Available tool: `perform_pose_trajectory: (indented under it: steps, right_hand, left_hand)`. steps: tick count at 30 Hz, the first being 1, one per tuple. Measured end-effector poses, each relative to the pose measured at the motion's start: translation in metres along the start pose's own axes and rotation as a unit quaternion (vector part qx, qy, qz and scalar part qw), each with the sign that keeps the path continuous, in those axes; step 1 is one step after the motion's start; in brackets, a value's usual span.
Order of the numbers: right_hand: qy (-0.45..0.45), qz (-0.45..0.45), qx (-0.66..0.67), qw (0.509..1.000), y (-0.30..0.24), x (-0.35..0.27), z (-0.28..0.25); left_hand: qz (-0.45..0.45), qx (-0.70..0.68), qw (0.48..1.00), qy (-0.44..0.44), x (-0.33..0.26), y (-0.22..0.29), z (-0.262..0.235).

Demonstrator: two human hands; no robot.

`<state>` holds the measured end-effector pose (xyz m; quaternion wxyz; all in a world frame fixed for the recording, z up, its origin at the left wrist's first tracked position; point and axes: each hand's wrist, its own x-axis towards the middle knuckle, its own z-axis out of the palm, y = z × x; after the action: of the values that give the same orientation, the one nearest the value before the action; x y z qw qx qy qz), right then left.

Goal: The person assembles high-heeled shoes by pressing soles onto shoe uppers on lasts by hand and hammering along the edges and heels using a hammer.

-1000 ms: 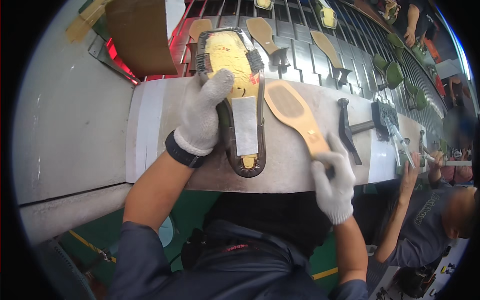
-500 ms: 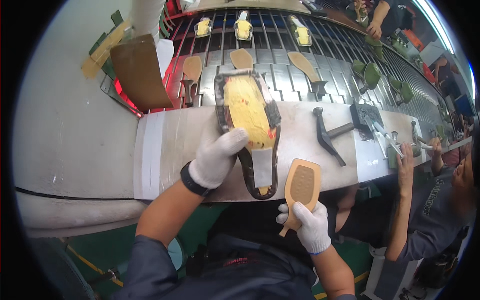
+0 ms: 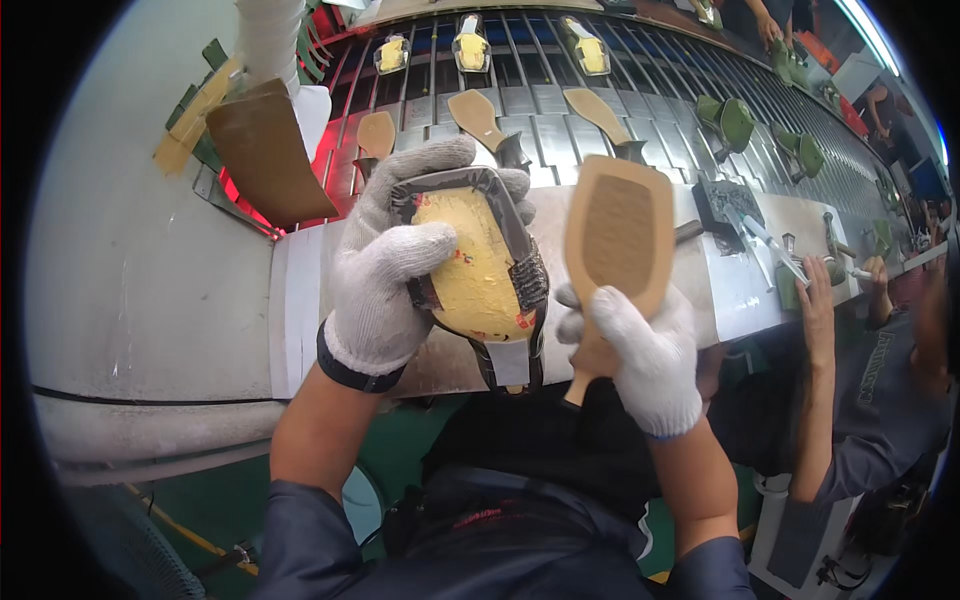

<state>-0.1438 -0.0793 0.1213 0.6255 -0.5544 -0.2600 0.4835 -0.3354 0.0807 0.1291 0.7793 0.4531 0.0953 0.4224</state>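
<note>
White knit gloves cover both hands. My left hand (image 3: 385, 265) is wrapped round the toe half of an upturned shoe upper (image 3: 470, 255), its thumb on the yellow underside. Dark gathered edges frame that underside, and a pale strip runs toward the narrow heel end nearest me. In my right hand (image 3: 655, 350) is a tan shoe sole (image 3: 618, 235) with a brown textured centre, gripped by its narrow end. The sole stands tilted up beside the upper, apart from it, with its broad end away from me. My right fingers are partly hidden behind it.
Beyond the pale bench (image 3: 300, 350) runs a slatted metal conveyor (image 3: 545, 145) bearing several soles (image 3: 475, 115) and upturned uppers (image 3: 588, 52). A hammer handle (image 3: 688, 232) pokes out behind my sole, near a dark block (image 3: 728, 203). A co-worker's hand (image 3: 818, 300) is at right; brown cardboard (image 3: 268, 155) hangs at left.
My left hand has moved up round the toe of the upper, which now tilts up closer. My right hand has raised the sole from the bench edge to beside the upper.
</note>
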Motion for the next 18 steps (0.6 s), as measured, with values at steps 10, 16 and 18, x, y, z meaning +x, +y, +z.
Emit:
perform_pose_trajectory:
  steps: [10,16,18]
  right_hand:
    - [-0.151,-0.092,-0.039,0.984,-0.003,0.027,0.017]
    - [-0.121,-0.229,-0.23,0.938,-0.005,0.027,0.019]
    - [-0.065,-0.274,-0.317,0.905,-0.013,0.024,0.026]
  left_hand:
    - [0.03,0.07,0.996,0.038,-0.002,-0.005,0.006]
    - [0.023,0.07,0.995,0.071,-0.002,-0.004,0.008]
    - [0.025,0.065,0.995,0.073,0.002,-0.005,0.008]
